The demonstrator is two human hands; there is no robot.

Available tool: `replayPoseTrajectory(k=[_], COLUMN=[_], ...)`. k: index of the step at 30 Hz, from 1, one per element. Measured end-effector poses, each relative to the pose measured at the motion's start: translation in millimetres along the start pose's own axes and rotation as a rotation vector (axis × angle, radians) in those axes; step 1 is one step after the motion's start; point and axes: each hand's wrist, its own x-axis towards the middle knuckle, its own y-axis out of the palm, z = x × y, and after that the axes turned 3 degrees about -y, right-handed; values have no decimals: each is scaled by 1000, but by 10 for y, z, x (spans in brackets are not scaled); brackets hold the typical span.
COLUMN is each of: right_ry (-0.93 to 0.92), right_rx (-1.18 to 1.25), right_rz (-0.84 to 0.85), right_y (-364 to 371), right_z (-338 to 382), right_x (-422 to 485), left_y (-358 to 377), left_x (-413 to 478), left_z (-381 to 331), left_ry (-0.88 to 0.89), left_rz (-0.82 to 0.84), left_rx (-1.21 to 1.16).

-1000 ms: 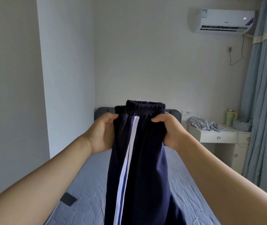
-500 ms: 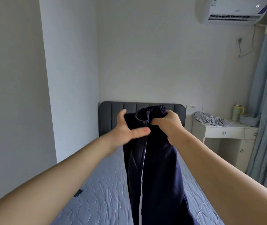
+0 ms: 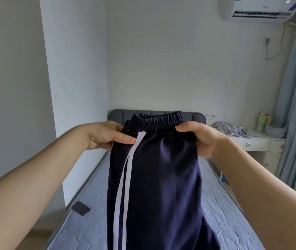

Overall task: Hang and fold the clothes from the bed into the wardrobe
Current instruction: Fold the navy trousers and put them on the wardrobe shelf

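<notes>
i judge the trousers (image 3: 161,177) should be kept level, with the waistband (image 3: 159,120) stretched between both hands, so the legs hang straight before i lay them on the bed (image 3: 87,224) to fold. they hang in the air above the bed. my left hand (image 3: 105,136) pinches the waistband end beside the white stripes (image 3: 125,186), my right hand (image 3: 200,139) grips the other end. the fingers (image 3: 125,139) of both are clamped on the cloth.

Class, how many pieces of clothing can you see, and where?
2. Navy trousers held by the left hand and right hand; a crumpled grey garment on the white desk. Others may hide behind them.
</notes>
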Motion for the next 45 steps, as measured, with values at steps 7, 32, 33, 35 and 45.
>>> replayPoseTrajectory(k=[7, 32, 33, 35, 45], right_ry=[60, -526, -481, -371, 185], right_rx=[-788, -530, -546, -605, -354], right_rz=[-150, -830, -829, -827, -535], right_y=[-106, 186, 194, 205, 555], right_z=[62, -624, -758, -1104, -2888], right_x=[266, 646, 588, 460, -555], left_y=[22, -136, -54, 141, 1390], left_x=[354, 688, 672, 609, -168], left_z=[202, 525, 644, 937, 2458], left_ry=[-137, 337, 291, 202, -248], left_rz=[-264, -553, -516, -421, -20], left_rx=[215, 91, 148, 264, 144])
